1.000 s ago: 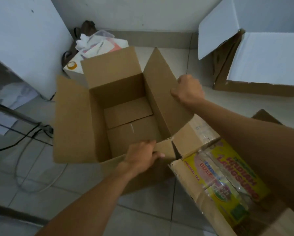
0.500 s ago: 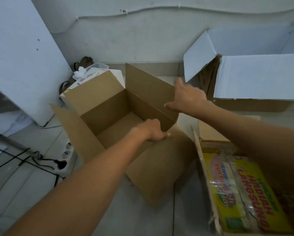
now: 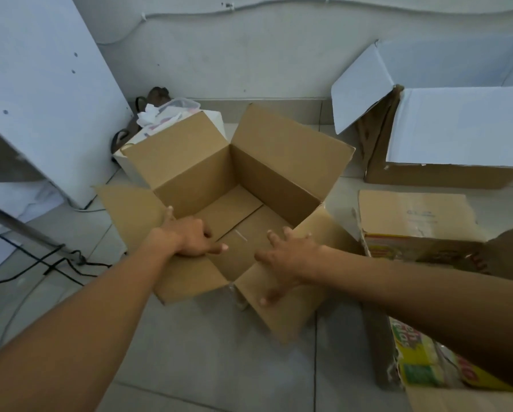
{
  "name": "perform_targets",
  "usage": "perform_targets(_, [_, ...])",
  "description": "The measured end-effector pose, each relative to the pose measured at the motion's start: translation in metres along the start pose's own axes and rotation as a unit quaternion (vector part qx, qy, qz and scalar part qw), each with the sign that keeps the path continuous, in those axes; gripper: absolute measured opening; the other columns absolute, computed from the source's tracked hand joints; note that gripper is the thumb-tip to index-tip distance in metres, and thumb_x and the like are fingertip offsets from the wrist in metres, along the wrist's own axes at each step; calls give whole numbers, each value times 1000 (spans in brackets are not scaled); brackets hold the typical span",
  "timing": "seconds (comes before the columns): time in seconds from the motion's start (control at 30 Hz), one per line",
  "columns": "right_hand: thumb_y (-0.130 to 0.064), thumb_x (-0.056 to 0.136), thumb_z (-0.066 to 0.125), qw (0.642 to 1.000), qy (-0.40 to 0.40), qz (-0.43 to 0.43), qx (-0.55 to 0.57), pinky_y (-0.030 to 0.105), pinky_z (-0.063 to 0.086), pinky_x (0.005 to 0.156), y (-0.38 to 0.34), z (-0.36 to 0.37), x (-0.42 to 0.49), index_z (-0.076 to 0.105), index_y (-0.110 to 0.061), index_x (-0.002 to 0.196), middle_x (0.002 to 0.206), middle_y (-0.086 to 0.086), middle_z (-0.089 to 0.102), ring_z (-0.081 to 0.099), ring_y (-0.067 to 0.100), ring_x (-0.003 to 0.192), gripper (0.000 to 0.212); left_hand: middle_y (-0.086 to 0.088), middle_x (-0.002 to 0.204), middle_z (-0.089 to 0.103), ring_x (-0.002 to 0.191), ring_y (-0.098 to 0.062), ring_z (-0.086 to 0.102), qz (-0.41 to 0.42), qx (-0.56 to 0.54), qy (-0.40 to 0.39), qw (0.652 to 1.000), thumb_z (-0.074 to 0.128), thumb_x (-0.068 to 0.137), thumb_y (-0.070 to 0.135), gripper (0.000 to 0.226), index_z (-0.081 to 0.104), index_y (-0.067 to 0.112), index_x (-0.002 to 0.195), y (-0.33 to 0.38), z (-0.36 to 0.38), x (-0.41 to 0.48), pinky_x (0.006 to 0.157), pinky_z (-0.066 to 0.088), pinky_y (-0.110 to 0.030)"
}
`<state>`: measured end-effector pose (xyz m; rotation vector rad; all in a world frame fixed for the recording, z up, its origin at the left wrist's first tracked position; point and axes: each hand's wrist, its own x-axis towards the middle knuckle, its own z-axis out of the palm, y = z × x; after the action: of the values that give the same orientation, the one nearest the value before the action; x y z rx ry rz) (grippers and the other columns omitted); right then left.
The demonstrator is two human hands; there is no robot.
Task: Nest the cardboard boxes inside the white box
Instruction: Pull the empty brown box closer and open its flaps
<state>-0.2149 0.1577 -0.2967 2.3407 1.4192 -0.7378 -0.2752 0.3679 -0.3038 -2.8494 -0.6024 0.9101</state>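
Note:
An open brown cardboard box (image 3: 261,176) stands on the tiled floor in the middle, its four flaps spread and its inside empty. My left hand (image 3: 189,236) grips the near-left rim, fingers curled over the edge. My right hand (image 3: 285,260) lies spread on the near-right flap, fingers apart, pressing it outward. The white box (image 3: 457,126) sits at the back right against the wall, flaps up and brown inside. A second cardboard box (image 3: 412,221) with yellow printed sides lies to the right under my right forearm.
A white panel (image 3: 41,84) leans at the left. Black cables (image 3: 56,263) and a metal bar cross the floor at the left. A small white box (image 3: 172,120) of papers and a dark bag stand behind the brown box. Grey floor tiles lie in front.
The brown box has come down level on the floor. My right hand moved from the far flap to the near-right flap. My left hand shifted to the near-left rim.

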Motion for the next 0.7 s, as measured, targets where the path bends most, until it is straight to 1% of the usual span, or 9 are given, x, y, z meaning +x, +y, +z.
perform_targets(0.07, [-70,73,58,999,15,14,-38,67,19,108,3,3,12,15,-31,148,160,14,-2,3,48,142,95,-3,126,60,126,-24,45,4,-13,-30,999,16,56,96,101,62,32,119,2,6,-4,111,-1,-59])
perform_targets(0.13, [-66,76,57,998,11,27,-63,64,16,110,15,-1,23,13,-31,149,160,14,-4,1,47,143,93,-4,122,62,122,-23,47,18,-44,-25,999,12,46,101,111,64,31,115,3,3,-7,110,5,-57])
perform_targets(0.27, [-60,77,61,993,35,39,-103,61,8,113,48,-6,35,18,-29,148,160,14,-6,-4,42,145,89,2,131,56,128,-22,41,66,-126,-64,988,26,39,103,106,61,37,114,11,-5,-14,111,6,-52])
perform_targets(0.33, [-62,78,58,988,55,40,-140,63,2,112,59,-4,38,19,-31,147,160,14,-6,-7,40,145,85,4,124,59,124,-21,43,81,-162,-63,981,32,37,102,99,63,39,107,16,-4,-16,111,12,-50])
perform_targets(0.43, [-67,78,52,975,82,58,-198,68,-2,109,72,-7,39,19,-35,147,160,13,-7,-11,38,145,83,7,102,61,109,-20,52,81,-209,12,975,34,39,102,95,65,32,97,29,6,-12,101,28,-43])
perform_targets(0.5, [-67,79,51,968,97,86,-217,71,-3,107,80,-10,38,19,-38,147,160,13,-10,-13,37,146,80,1,104,64,105,-22,55,79,-214,98,969,32,45,101,98,65,28,101,42,14,-6,93,33,-41])
perform_targets(0.53, [-65,81,51,966,100,103,-216,71,-3,107,85,-12,37,18,-39,147,160,13,-11,-12,37,146,78,-3,109,65,106,-23,55,80,-207,137,966,30,48,100,101,65,25,106,49,18,-2,94,33,-41])
perform_targets(0.63, [-56,87,49,968,100,155,-170,69,3,109,96,-12,35,10,-40,149,161,13,-7,-3,39,146,75,-8,117,64,110,-24,52,71,-188,212,956,21,53,100,109,62,22,118,65,27,6,99,30,-43])
perform_targets(0.7, [-45,90,52,978,100,159,-88,64,15,110,102,-12,34,7,-39,149,161,12,5,12,39,145,74,-8,113,65,107,-25,52,69,-195,237,949,19,54,99,107,64,23,113,70,29,10,96,31,-43])
